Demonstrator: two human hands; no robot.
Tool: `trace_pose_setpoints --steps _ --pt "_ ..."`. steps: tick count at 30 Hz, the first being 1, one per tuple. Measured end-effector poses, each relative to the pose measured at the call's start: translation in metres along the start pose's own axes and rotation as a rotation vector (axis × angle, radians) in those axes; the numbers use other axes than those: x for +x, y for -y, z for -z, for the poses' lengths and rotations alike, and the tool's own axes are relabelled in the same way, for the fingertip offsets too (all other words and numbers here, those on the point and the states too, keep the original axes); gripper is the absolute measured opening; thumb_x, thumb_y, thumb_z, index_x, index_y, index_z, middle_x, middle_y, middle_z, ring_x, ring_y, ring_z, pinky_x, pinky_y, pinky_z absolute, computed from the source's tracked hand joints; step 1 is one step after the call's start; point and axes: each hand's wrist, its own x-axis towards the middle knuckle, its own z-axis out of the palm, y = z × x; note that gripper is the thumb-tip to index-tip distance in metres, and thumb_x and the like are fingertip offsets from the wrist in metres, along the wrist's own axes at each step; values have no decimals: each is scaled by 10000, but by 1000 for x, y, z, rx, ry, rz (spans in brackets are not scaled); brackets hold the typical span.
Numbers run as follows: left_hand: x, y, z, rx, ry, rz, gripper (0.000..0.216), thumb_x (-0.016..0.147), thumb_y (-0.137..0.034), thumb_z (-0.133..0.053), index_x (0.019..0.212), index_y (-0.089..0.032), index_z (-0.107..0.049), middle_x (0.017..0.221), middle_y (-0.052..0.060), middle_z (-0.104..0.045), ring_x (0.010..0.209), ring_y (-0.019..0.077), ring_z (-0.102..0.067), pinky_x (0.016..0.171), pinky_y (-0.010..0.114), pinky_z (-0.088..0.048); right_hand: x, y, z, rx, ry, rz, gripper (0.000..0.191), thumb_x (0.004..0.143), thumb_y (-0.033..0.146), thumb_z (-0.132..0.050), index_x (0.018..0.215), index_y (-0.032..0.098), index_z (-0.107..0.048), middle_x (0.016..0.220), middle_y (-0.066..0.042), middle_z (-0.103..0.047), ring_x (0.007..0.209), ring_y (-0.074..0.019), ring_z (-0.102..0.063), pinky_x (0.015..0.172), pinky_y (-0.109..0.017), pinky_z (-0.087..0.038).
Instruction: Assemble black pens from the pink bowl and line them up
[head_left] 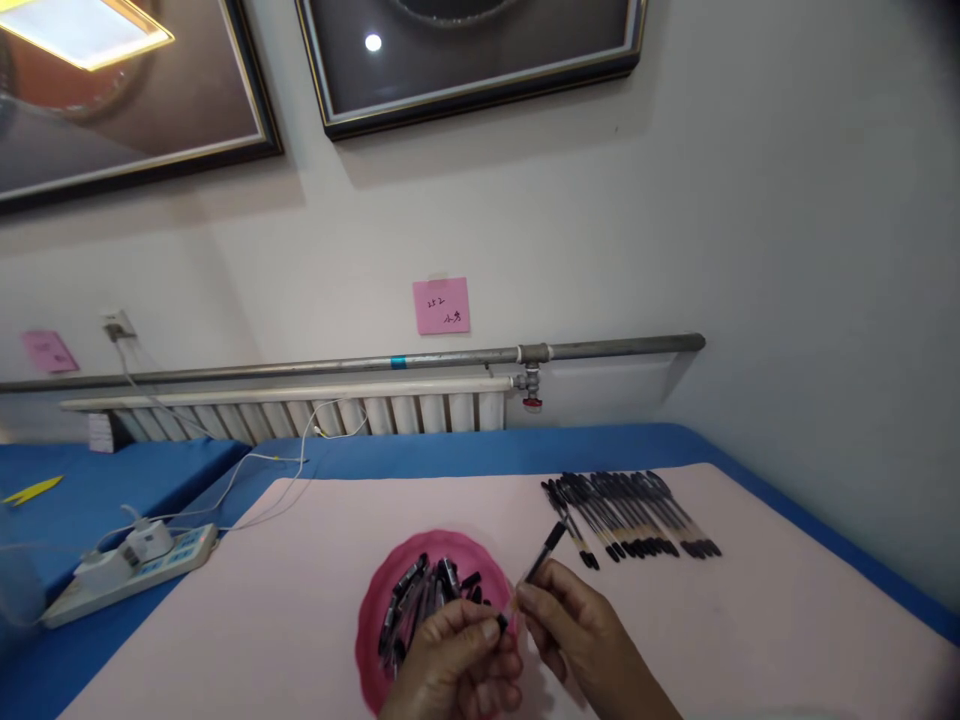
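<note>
My right hand (574,620) pinches a pen (546,550) whose black cap points up and away to the right. Close to its lower end, my left hand (457,655) is closed on a small black pen part (502,622) between thumb and fingertips. The two hands almost meet over the right rim of a pink scalloped bowl (367,625). Inside the bowl lie black caps and several clear, dark-cored pen pieces, partly hidden by my left hand. To the right, a row of black-ended pens (630,515) lies side by side on the pink sheet (300,590).
A white power strip (135,580) with plugged-in chargers and white cables lies at the left. The blue table edge (465,455) runs along the back, before a radiator (420,410) and a metal pipe (330,368). A pink note (441,307) hangs on the wall.
</note>
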Motion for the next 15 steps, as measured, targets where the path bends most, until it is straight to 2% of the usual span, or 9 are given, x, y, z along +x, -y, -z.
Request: trace_pose_setpoints --steps 3,7,9,12,15 --pt "0 2 -1 -5 3 15 202 579 -195 -784 675 -120 -623 581 37 -660 513 120 -603 493 224 -444 -1 -1 -3 37 44 -33 308 724 440 -633 889 190 -562 545 74 -483 415 -76 -418 416 -204 -299" --pt "0 3 -2 26 10 -32 236 558 -218 -799 659 -122 -608 576 38 -658 494 126 -598 469 227 -441 0 -1 -4 -6 -11 -1 301 697 462 -656 686 178 -554 504 72 -459 445 -75 -404 437 -202 -301" --pt "0 3 -2 35 8 -36 254 550 -234 -804 655 -123 -600 578 39 -657 493 129 -598 465 228 -440 -1 2 -3 -3 -15 -31 295 707 467 -643 720 185 -556 502 76 -467 419 -71 -390 419 -200 -279" --pt "0 3 -1 22 -11 -14 256 552 -226 -803 680 -124 -605 584 31 -654 504 118 -600 482 220 -445 -1 6 -3 74 67 -92 292 710 447 -629 833 189 -570 533 67 -503 424 -82 -421 424 -202 -301" --pt "0 4 0 47 11 -43 258 549 -233 -804 668 -123 -602 577 36 -654 491 118 -595 471 219 -442 -1 4 -2 53 38 -65 277 703 432 -646 663 185 -528 506 72 -464 439 -69 -400 436 -194 -301"
